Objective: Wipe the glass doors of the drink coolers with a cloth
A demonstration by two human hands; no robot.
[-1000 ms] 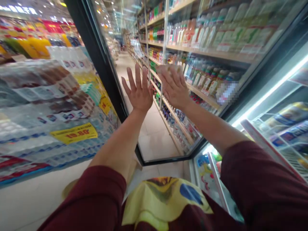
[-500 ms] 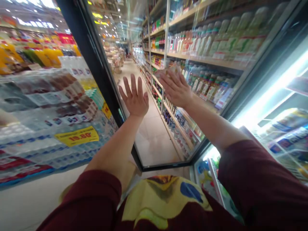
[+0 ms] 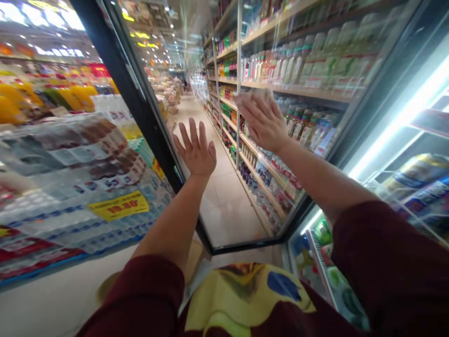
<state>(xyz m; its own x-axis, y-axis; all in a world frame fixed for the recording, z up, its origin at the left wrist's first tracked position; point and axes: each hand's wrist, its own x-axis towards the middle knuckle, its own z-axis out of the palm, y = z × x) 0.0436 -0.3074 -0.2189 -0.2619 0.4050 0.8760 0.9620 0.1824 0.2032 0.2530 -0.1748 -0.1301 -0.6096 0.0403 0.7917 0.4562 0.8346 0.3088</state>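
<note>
My left hand (image 3: 196,152) lies flat, fingers spread, against the glass door (image 3: 224,213) of an upright cooler, near the door's dark frame (image 3: 135,96). Higher and to the right, my right hand (image 3: 268,124) presses a pale, crumpled cloth (image 3: 257,95) to the same pane. Its fingers lie close together over the cloth, which is partly hidden beneath them. The door stands swung out, and bottles on shelves show in or through its glass.
Lit cooler shelves (image 3: 414,187) with packaged drinks are at the right. On the left, shrink-wrapped bottle packs (image 3: 87,154) are stacked behind a yellow price sign (image 3: 119,206). Pale floor tiles (image 3: 42,309) run below.
My right hand has slid slightly right on the glass with the cloth. My left hand stays flat in nearly the same spot. The view has shifted a little.
</note>
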